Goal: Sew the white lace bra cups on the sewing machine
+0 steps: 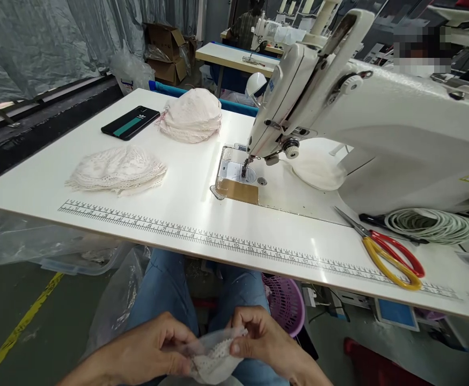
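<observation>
Both my hands are low in my lap, below the table edge. My left hand (154,348) and my right hand (262,338) each pinch a small white lace piece (214,356) between fingers and thumb, holding it between them over my jeans. On the white sewing table (186,214) lie a flat pile of white lace pieces (117,170) at the left and a taller domed pile (192,115) farther back. The white sewing machine (359,112) stands at the right, its needle (244,169) over the plate.
A black phone (130,122) lies near the domed pile. Scissors with red and yellow handles (387,252) and a coil of cord (431,225) sit at the right. A printed ruler (226,244) runs along the front edge. A purple basket (285,300) sits under the table.
</observation>
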Motion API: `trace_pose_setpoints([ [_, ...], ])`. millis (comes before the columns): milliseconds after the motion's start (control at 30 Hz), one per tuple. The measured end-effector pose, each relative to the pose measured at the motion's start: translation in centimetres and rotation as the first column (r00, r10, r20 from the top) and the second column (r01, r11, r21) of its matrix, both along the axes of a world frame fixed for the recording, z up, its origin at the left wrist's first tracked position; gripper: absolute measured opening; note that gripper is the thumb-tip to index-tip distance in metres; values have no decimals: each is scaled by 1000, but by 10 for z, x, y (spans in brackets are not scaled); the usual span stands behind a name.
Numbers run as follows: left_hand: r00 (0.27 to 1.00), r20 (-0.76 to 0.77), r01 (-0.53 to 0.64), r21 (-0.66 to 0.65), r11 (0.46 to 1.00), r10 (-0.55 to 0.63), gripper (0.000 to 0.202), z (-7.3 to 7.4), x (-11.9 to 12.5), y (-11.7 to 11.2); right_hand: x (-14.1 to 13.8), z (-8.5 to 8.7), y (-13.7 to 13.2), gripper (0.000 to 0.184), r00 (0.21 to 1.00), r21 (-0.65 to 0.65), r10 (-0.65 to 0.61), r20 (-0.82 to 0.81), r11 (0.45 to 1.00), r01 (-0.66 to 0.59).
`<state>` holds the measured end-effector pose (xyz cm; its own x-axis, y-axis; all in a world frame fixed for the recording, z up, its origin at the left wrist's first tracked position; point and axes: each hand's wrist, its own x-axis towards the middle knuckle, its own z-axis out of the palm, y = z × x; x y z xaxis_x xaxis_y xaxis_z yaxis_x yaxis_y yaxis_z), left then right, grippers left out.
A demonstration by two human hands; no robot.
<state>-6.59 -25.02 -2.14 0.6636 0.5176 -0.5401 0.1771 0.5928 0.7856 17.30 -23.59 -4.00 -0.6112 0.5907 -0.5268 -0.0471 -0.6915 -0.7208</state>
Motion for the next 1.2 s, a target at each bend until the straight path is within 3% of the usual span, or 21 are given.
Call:
trace_pose_setpoints([
  [133,986,-161,-39,54,998,48,18,-5,10,-5,-1,1,0,37,1000,29,9,30,1000,-10],
  [567,994,-101,39,17,999,-37,21,3,9,-1,-9,6,4,39,986,46,164,39,985,-165],
  [800,958,-282,-48,23,999,52,22,-3,-5,-12,-14,4,3,31,995,142,82,57,986,-89],
  [1033,992,-123,1,1,1000,0,25,2,6,0,-16,5,2,36,996,126,66,62,989,-73],
  [1200,988,-145,-32,85,996,44,26,-5,15,-1,-17,7,4,38,993,137,75,93,987,-87],
])
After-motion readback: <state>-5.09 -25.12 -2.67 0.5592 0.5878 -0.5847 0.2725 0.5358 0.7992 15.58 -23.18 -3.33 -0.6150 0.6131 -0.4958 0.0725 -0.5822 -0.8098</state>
